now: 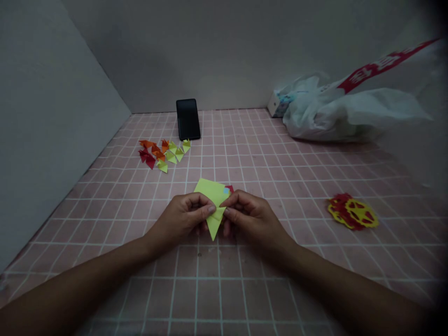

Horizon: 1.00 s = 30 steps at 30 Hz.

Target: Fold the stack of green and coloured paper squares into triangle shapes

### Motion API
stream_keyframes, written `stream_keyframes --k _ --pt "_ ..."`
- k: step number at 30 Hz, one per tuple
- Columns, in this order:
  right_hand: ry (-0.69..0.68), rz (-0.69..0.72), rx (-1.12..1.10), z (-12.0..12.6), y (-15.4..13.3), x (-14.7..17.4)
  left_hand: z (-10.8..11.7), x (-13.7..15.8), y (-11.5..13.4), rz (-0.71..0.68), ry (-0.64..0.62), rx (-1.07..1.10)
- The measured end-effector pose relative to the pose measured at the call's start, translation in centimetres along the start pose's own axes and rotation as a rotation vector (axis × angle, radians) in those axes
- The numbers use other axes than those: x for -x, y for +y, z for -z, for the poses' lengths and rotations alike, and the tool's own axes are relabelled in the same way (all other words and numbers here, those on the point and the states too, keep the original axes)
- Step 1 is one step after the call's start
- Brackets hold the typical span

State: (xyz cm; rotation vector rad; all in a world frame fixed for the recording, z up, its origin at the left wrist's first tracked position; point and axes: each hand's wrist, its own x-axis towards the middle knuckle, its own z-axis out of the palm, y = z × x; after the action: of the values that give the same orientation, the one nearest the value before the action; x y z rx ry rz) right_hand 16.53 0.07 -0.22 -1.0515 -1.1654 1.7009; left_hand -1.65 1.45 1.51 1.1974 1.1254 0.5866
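Observation:
A yellow-green sheet of folding paper [211,188], partly folded to a point toward me, is held between my two hands above the table. My left hand [191,211] pinches its left side with thumb and forefinger. On the right edge, my right hand [247,212] grips the same paper between thumb and fingertips. Just behind the paper, by the right fingertips, shows a small light blue piece [226,191] and a bit of red paper [230,188]; most of the red is hidden. The undersides of the folds cannot be seen.
Several small folded paper pieces [171,156] in red, orange and yellow lie at the back left, near a black phone [188,119]. Red and yellow cut-out shapes [362,213] lie at right. A white plastic bag [315,116] and a box [278,103] stand at the back right.

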Motion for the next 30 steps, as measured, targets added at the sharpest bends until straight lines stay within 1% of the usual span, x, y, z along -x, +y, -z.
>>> stream_keyframes --k 9,14,17,24,30 --pt "-0.019 -0.005 -0.002 0.07 0.23 -0.10 0.00 -0.19 -0.21 -0.042 0.014 -0.045" --pt "-0.041 -0.066 -0.004 0.24 0.36 -0.30 -0.03 -0.11 0.11 -0.052 0.050 -0.039" --pt "-0.033 -0.087 -0.015 0.21 0.28 -0.20 -0.04 0.02 0.17 -0.036 0.039 -0.038" --pt "-0.012 -0.062 -0.045 -0.16 0.35 0.00 -0.35 0.01 0.11 0.019 0.006 0.000" --pt "-0.027 -0.058 -0.035 -0.22 0.36 0.08 -0.54 0.13 0.09 0.032 -0.008 0.019"
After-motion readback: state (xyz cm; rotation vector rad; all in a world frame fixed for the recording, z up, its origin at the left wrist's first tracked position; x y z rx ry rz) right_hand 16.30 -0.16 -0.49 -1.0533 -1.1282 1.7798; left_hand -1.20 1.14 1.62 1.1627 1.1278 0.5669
